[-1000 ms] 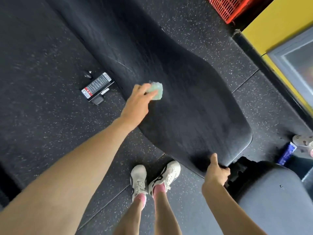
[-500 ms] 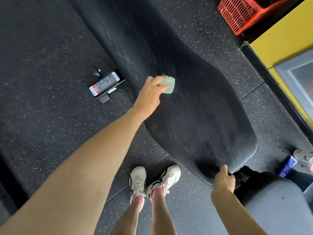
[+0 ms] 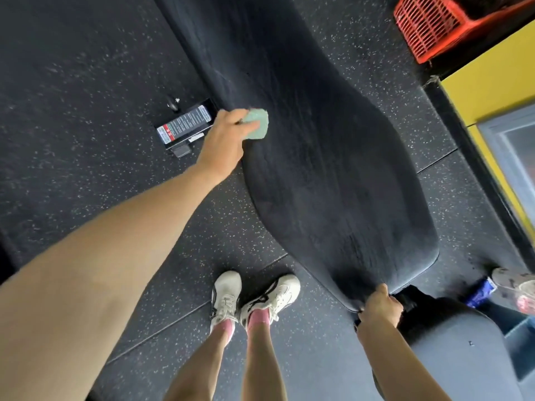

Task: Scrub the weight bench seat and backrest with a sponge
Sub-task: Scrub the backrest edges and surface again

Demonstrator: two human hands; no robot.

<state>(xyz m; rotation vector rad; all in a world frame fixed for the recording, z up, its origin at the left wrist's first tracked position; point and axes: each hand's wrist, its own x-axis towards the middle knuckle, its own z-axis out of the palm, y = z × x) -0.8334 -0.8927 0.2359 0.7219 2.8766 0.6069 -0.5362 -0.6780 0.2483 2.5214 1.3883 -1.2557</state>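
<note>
Sponge, pressed on the left edge of the backrest at upper middle of the frame, sits clamped in the fingers of the left hand, the backrest's long axis running lower right to the right hand gripping its end.

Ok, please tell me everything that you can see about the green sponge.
The sponge is small and pale mint green, a soft-looking block with rounded corners. The left hand grips it, and the fingers cover part of it, so its full shape is hidden. It lies against the black backrest, close to the pad's edge on the left of the picture. Whether it is wet cannot be told.
</note>
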